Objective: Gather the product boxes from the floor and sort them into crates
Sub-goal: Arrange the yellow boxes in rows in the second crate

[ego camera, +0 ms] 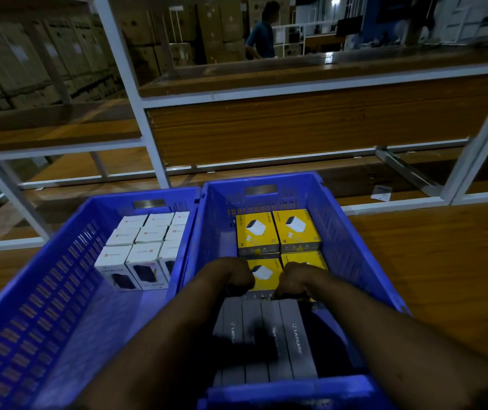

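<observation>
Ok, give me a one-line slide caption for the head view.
Both hands, left hand and right hand, reach into the right blue crate between yellow boxes and grey boxes.

A white metal rack (160,149) with wooden shelves (301,125) fills the middle of the view. A small white paper slip (381,193) lies on its lowest shelf, at the right. Behind the rack, stacked brown cartons (29,57) line the left side. Farther back stands a person in a blue shirt (262,34), beside what may be a desk, too blurred to be sure.
</observation>
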Available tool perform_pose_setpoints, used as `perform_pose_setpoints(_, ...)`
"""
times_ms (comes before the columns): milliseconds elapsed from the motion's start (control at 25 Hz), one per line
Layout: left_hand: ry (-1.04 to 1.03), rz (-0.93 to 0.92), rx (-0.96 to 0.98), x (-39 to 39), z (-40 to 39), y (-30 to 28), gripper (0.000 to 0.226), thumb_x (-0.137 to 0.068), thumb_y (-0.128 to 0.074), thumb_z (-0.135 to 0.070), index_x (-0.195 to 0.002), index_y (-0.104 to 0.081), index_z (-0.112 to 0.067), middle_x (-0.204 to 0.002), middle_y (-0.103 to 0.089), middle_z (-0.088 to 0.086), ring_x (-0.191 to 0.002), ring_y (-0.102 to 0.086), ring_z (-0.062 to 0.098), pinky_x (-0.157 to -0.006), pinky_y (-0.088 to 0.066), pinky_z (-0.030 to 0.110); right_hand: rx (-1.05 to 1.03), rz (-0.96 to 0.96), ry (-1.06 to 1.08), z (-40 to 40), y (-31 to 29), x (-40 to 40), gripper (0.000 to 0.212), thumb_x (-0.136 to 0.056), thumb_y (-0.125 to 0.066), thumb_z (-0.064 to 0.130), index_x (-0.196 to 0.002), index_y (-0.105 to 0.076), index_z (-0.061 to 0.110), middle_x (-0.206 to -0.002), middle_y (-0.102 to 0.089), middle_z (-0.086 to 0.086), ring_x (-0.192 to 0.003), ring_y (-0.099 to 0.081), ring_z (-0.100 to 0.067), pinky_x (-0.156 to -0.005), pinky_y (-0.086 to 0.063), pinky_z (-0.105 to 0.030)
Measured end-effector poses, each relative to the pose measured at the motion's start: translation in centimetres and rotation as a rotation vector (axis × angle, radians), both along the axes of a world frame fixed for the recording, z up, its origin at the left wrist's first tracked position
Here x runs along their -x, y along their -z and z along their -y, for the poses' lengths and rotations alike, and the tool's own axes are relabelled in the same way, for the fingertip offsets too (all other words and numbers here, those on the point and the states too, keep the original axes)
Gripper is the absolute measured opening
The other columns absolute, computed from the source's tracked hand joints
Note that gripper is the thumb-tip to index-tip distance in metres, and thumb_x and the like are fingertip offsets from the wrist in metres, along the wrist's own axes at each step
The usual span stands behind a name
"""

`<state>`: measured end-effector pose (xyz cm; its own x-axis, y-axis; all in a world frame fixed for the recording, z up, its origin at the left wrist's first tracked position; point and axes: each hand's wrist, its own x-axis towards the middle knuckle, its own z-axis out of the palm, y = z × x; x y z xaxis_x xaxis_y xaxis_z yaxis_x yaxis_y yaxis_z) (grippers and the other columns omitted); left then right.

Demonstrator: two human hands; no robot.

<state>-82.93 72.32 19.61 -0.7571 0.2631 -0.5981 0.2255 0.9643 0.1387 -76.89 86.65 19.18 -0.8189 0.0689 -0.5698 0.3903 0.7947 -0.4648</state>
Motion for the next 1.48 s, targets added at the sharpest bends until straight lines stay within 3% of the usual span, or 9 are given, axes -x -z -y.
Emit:
perform_pose_setpoints(120, -0.02, 0.053, 0.028, 0.2, -0.1, 0.9, 0.035, -0.088, -0.063, -0.019, -0.114, -0.064, 0.003, -0.099, -0.058, 0.014, -0.084, -0.057, 0.026, -0.075, -0.048, 0.034, -0.118, -0.075, -0.036, 0.2, 1.0, -0.2, 0.038, -0.083, -0.071, 0.023, -0.113, -0.064, 0.002, -0.09, -0.061, -0.008, -0.1, -0.062, -0.026, -0.074, -0.048, -0.028)
perform_pose_setpoints(280, 0.008, 0.014, -0.004, 0.7, -0.2, 2.2, 0.072, -0.077, -0.072, -0.031, -0.136, -0.045, 0.001, -0.135, -0.056, 0.018, -0.11, -0.062, 0.034, -0.081, -0.055, 0.035, -0.339, -0.25, -0.015, 0.3, 2.1, -0.1, 0.04, -0.081, -0.069, 0.014, -0.118, -0.06, 0.006, -0.129, -0.059, -0.013, -0.12, -0.056, -0.031, -0.09, -0.048, -0.032)
perform_pose_setpoints(600, 0.07, -0.069, 0.046, 1.2, -0.4, 5.0, 0.047, -0.099, -0.049, -0.014, -0.145, -0.041, -0.008, -0.145, -0.05, 0.014, -0.132, -0.051, 0.03, -0.1, -0.045, 0.034, -0.309, -0.171, -0.024, -0.3, 3.4, 0.9, 0.042, -0.082, -0.067, 0.008, -0.123, -0.055, 0.004, -0.133, -0.055, -0.015, -0.124, -0.054, -0.031, -0.091, -0.048, -0.034)
perform_pose_setpoints(840, -0.034, -0.024, 0.043, 0.8, -1.4, 4.9, 0.094, -0.09, -0.064, -0.016, -0.156, 0.002, -0.003, -0.157, -0.029, 0.022, -0.137, -0.042, 0.04, -0.097, -0.045, 0.039, -0.282, -0.207, -0.008, 0.0, 2.8, 1.2, 0.019, -0.075, -0.074, 0.015, -0.087, -0.062, 0.007, -0.113, -0.066, -0.011, -0.109, -0.063, -0.024, -0.08, -0.051, -0.029)
perform_pose_setpoints(960, -0.007, -0.032, 0.077, 0.1, -1.2, 4.2, 0.095, -0.088, -0.069, -0.022, -0.156, -0.005, -0.002, -0.154, -0.036, 0.022, -0.132, -0.047, 0.039, -0.087, -0.047, 0.037, -0.255, -0.154, -0.046, 0.1, 2.8, 1.7, 0.034, -0.078, -0.071, 0.023, -0.063, -0.043, 0.012, -0.088, -0.058, -0.009, -0.09, -0.059, -0.019, -0.064, -0.042, -0.023)
perform_pose_setpoints(1120, 0.039, -0.151, 0.008, 0.3, -0.4, 2.6, 0.075, -0.084, -0.075, -0.022, -0.144, -0.036, 0.002, -0.139, -0.052, 0.02, -0.117, -0.059, 0.033, -0.08, -0.051, 0.033, 0.001, -0.093, -0.013, -0.6, 1.6, 1.4, 0.028, -0.088, -0.066, 0.032, -0.085, -0.066, 0.004, -0.077, -0.067, -0.007, -0.076, -0.069, -0.019, -0.054, -0.046, -0.022)
perform_pose_setpoints(1240, -0.05, -0.169, -0.226, 0.3, 0.9, 0.6, 0.064, -0.086, -0.073, -0.019, -0.142, -0.043, -0.01, -0.137, -0.056, 0.013, -0.116, -0.06, 0.025, -0.09, -0.054, 0.035, 0.173, -0.051, -0.057, -0.5, -0.9, 0.3, 0.04, -0.087, -0.067, 0.046, -0.069, -0.062, 0.01, -0.058, -0.058, -0.002, -0.05, -0.056, -0.016, -0.046, -0.046, -0.02)
perform_pose_setpoints(1360, -0.071, 0.015, -0.5, -1.1, 1.4, -0.8, 0.046, -0.091, -0.068, -0.01, -0.133, -0.05, -0.011, -0.126, -0.06, 0.014, -0.096, -0.059, 0.014, -0.073, -0.053, 0.017, 0.151, 0.081, -0.269, -0.4, -2.5, -0.7, 0.038, -0.081, -0.073, 0.049, -0.072, -0.062, 0.013, -0.067, -0.053, 0.001, -0.056, -0.053, -0.016, -0.051, -0.05, -0.027)
perform_pose_setpoints(1480, 0.105, 0.122, -0.455, -2.3, 0.5, -1.3, 0.032, -0.095, -0.063, -0.017, -0.127, -0.061, -0.01, -0.116, -0.067, 0.01, -0.097, -0.063, 0.017, -0.084, -0.051, 0.027, 0.145, 0.18, -0.309, -0.8, -2.5, -1.3, 0.032, -0.078, -0.08, 0.034, -0.096, -0.068, 0.011, -0.098, -0.066, -0.006, -0.087, -0.069, -0.03, -0.066, -0.06, -0.038)
